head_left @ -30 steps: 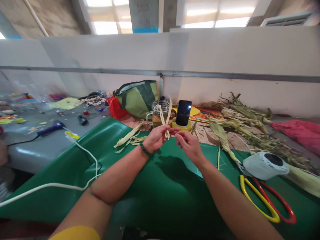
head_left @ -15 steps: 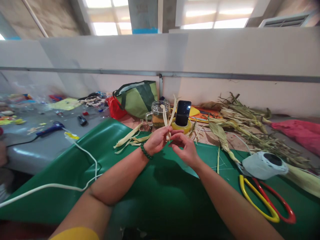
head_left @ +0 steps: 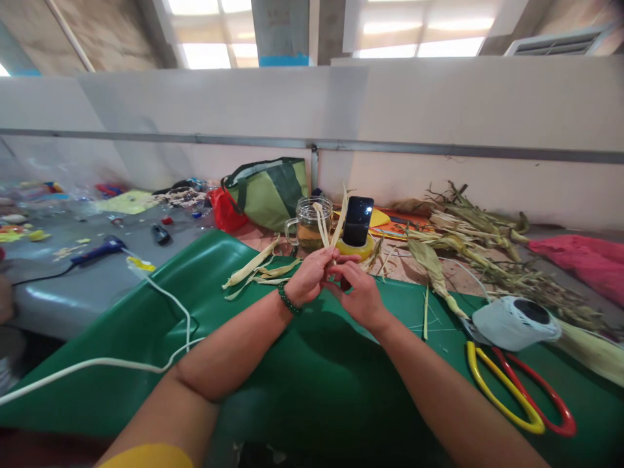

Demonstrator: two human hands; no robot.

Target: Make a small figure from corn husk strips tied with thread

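Pale strips of dried corn husk (head_left: 337,224) rise from between the fingers of my left hand (head_left: 312,276), which is closed around their lower end. A green bead bracelet (head_left: 288,299) circles that wrist. My right hand (head_left: 359,292) meets it from the right, its thumb and fingertips pinched at the base of the husk strips; the exact contact is partly hidden by the fingers. Behind the hands stand a glass mug (head_left: 308,237) of amber liquid and a phone (head_left: 358,221) propped upright on a yellow tape roll (head_left: 355,249). More loose husks (head_left: 253,265) lie left of my hands.
A green mat (head_left: 302,403) covers the table before me. On the right are scissors (head_left: 531,396) with red and yellow handles, a white spool (head_left: 511,322) and a heap of dried husks (head_left: 468,240). Left lie a glue gun (head_left: 100,250) and a white cord (head_left: 121,365).
My right hand has moved slightly left and its fingers have closed in against my left hand. The husk strips have shifted a little, with the right one leaning further right.
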